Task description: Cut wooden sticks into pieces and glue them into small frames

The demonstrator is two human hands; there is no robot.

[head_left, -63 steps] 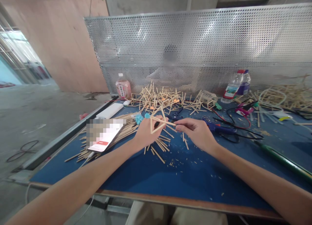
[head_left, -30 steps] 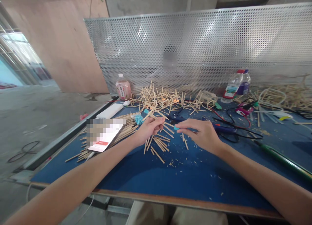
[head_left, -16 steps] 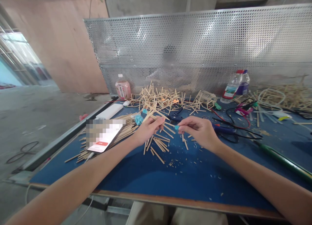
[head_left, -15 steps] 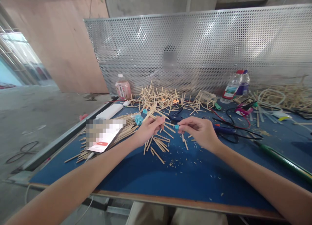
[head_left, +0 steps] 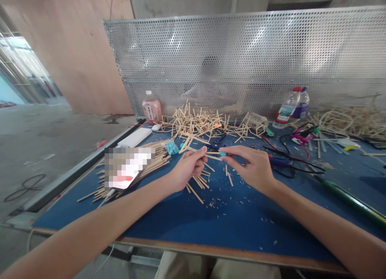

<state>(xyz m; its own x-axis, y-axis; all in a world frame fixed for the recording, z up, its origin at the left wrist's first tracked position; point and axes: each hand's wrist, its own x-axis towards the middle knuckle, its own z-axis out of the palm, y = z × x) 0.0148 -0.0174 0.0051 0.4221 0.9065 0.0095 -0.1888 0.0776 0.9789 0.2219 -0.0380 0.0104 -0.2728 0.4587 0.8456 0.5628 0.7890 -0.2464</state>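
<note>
My left hand [head_left: 187, 169] is closed on thin wooden sticks [head_left: 187, 143] joined into a small angled frame, part of which the fingers hide. Between the thumb and fingertips of my right hand [head_left: 251, 163] is a small lump of blue clay [head_left: 222, 153], pressed at the right-hand end of the sticks. Another bit of blue clay shows at the frame's far left corner. Below my hands, cut stick pieces [head_left: 199, 182] lie loose on the blue tabletop [head_left: 187, 218]. A larger light-blue lump, perhaps in plastic, [head_left: 171, 148] sits left of my left hand.
A phone [head_left: 129, 178] rests on a bundle of long sticks [head_left: 157, 162], beside a white box [head_left: 134, 137]. Joined sticks [head_left: 196, 120] heap before the perforated metal panel [head_left: 181, 61]. Bottles [head_left: 152, 110], cables [head_left: 304, 166], pliers [head_left: 218, 142] and a green tool [head_left: 350, 194] also lie about.
The stick frame has turned, so the held sticks now run nearly level between my hands. My left hand has rolled and shifted slightly right; my right hand still pinches the blue clay.
</note>
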